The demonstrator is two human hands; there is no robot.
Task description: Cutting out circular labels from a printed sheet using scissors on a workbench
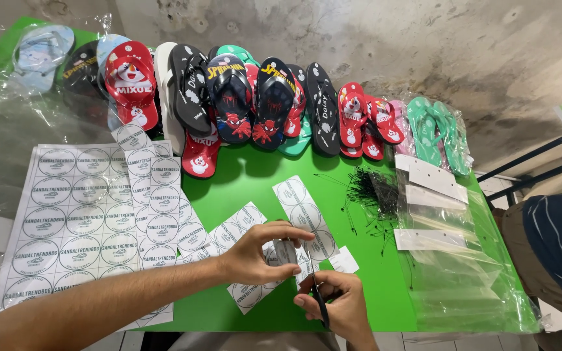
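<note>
My left hand [255, 252] pinches a small round paper label [285, 251] over the green table [372, 286]. My right hand [334, 305] grips a pair of scissors [319, 300], whose blades reach up to the label's edge. Strips of round labels [304, 218] lie under and around both hands. A large sheet of the same round labels [76, 224] lies to the left.
A row of flip-flops [255, 104] in red, black, navy and green lines the table's far edge. A pile of thin black ties [375, 192] and clear plastic bags with white cards [447, 240] lie at right. Another person's striped sleeve [561, 240] shows at far right.
</note>
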